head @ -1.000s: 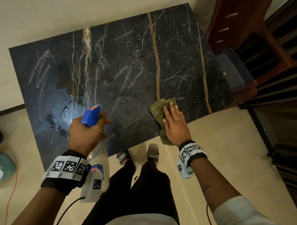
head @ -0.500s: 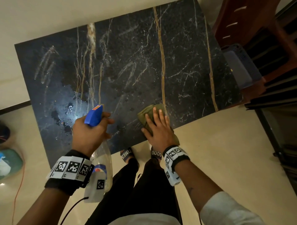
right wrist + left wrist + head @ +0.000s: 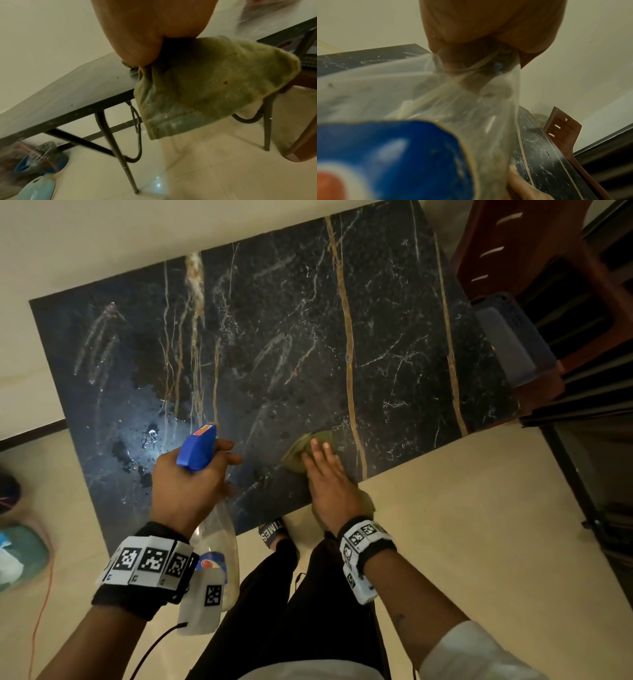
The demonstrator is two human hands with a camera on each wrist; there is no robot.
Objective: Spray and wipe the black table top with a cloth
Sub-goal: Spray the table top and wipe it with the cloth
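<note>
The black marble table top (image 3: 291,337) with gold veins fills the head view, with wet drops and a light glare at its near left. My left hand (image 3: 186,484) grips a clear spray bottle (image 3: 219,539) with a blue trigger head (image 3: 198,449), held over the table's near edge; the bottle (image 3: 436,101) fills the left wrist view. My right hand (image 3: 327,477) presses flat, fingers straight, on an olive green cloth (image 3: 301,451) at the near edge. Part of the cloth (image 3: 205,83) hangs off the table edge (image 3: 68,94).
A reddish-brown wooden chair (image 3: 534,251) and a blue basket (image 3: 510,337) stand at the table's right end. Shoes and a teal object (image 3: 20,556) lie on the tiled floor at left, with an orange cord. My feet in sandals (image 3: 272,530) are under the near edge.
My right hand has slid the cloth leftward along the near edge, toward the spray bottle. The left hand keeps the bottle about where it was.
</note>
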